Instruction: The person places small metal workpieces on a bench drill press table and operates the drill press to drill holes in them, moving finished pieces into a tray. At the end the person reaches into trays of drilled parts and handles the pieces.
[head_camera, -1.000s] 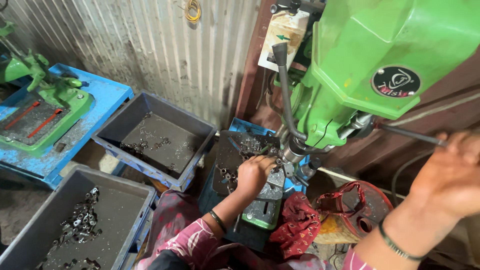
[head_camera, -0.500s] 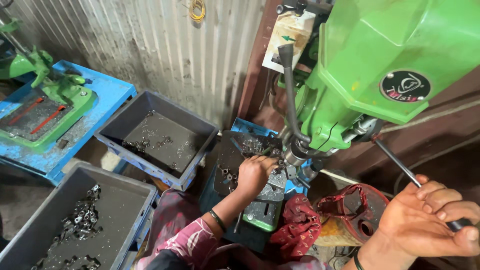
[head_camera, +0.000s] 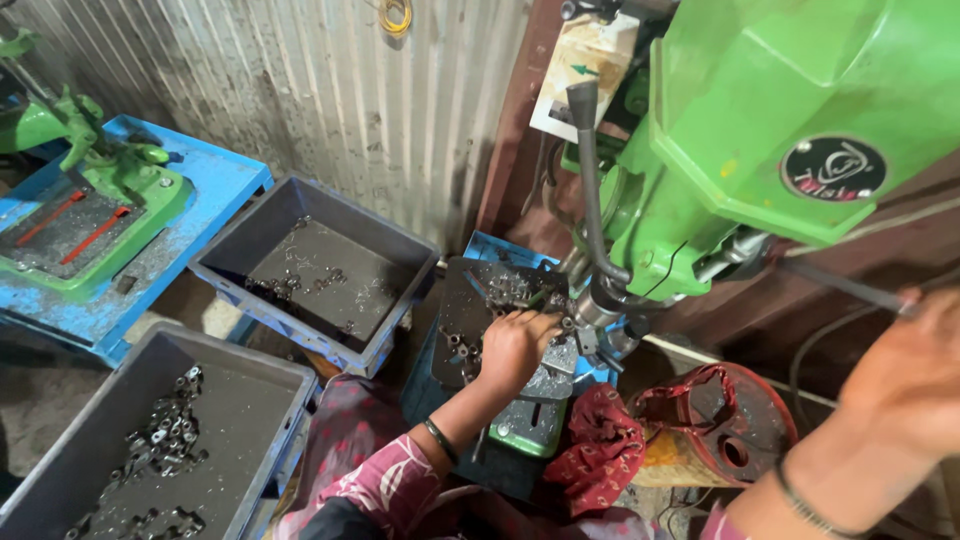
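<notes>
So the left hand (head_camera: 515, 345) is sitting on the little work table (head_camera: 530, 400) right under the green drill press (head_camera: 770, 130), fingers curled down and pinching something small at the drill tip, though what exactly is too tiny to make out. The right hand (head_camera: 915, 370) is up to the right of the drill press, closing around the thin metal feed lever (head_camera: 850, 287); it's blurry, so I can't tell how tight the grip is. Just left of the drill press a dark tray (head_camera: 470, 310) is holding small metal parts. Further left two grey bins (head_camera: 310, 270) are sitting with more parts in them. A red cloth (head_camera: 605, 440) is lying below the drill press, next to a rusty red round part (head_camera: 735, 425). A second green machine (head_camera: 90, 200) is standing on a blue bench (head_camera: 215, 190), far left.
</notes>
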